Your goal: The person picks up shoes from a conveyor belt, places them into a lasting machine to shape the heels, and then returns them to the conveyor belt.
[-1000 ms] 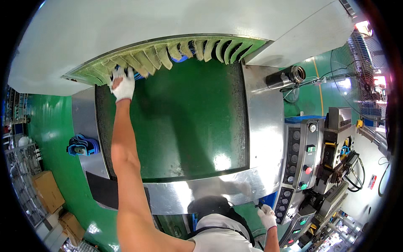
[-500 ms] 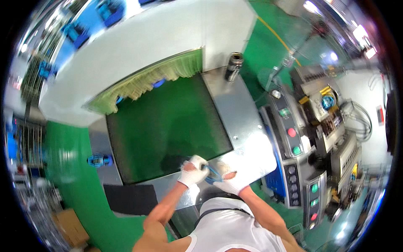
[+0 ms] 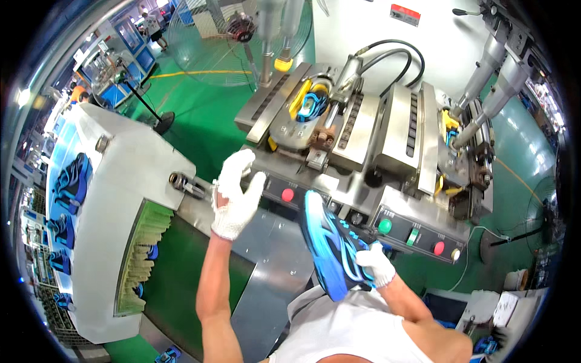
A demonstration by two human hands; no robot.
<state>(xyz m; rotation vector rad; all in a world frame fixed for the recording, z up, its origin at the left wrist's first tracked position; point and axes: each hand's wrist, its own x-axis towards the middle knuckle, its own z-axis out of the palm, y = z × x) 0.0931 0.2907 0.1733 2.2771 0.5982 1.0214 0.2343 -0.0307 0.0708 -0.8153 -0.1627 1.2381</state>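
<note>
A blue and black sneaker (image 3: 331,245) is in my right hand (image 3: 376,266), which wears a white knit glove and grips it at one end. The shoe hangs in front of the machine's control panel (image 3: 290,192), toe pointing away from me. My left hand (image 3: 237,195), in a matching glove, is empty with thumb and fingers apart, close to the panel's left end. On the machine's left station, a blue shoe upper (image 3: 313,106) sits between yellow pads. Another blue piece (image 3: 450,139) shows in the right station, partly hidden by metal parts.
Left of me is a green conveyor belt (image 3: 181,266) under a fringed curtain (image 3: 145,248), with a steel ledge (image 3: 272,254) alongside. A dark cylindrical flask (image 3: 186,184) stands by the white housing (image 3: 145,157). More sneakers (image 3: 72,181) line the far left. Behind is a caged fan (image 3: 242,36).
The view has swung right, from the conveyor to the machine. My hands, earlier together around something blue, are now apart; the left is empty and reaches forward, while the right holds the sneaker.
</note>
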